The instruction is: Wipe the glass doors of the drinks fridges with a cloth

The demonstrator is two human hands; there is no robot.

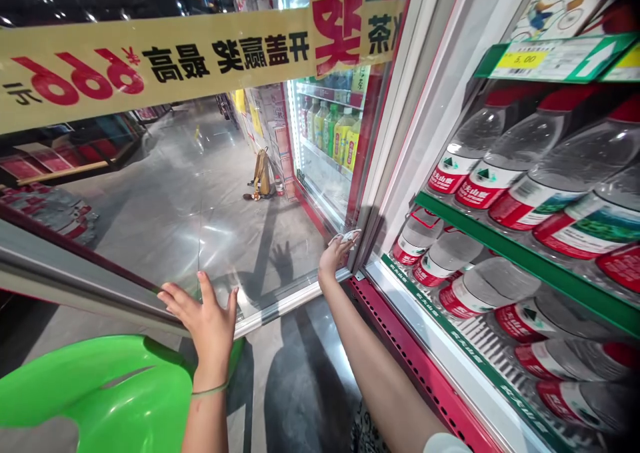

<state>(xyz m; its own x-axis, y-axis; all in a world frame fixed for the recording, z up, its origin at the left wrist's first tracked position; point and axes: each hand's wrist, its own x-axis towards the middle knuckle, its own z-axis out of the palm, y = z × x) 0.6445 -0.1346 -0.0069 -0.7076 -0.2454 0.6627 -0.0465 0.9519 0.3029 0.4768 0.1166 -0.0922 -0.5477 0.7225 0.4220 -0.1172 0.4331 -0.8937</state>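
Note:
An open glass cooler door [210, 226] swings out in front of me, with a yellow banner [175, 56] across its top. My left hand [207, 319] rests on the door's lower edge, fingers spread flat against the glass. My right hand [337, 251] reaches to the hinge side by the cooler frame and is closed on a small white object [347, 237] that I cannot make out. Water bottles [520, 166] with red labels and red caps lie on the cooler's shelves at the right.
A green plastic stool [95, 393] stands low at the left. Green shelf rails [530, 256] and price tags [545, 58] edge the cooler shelves. Through the glass, a grey floor, another cooler with yellow-green bottles [335, 133], and a brown bag [261, 176] on the floor.

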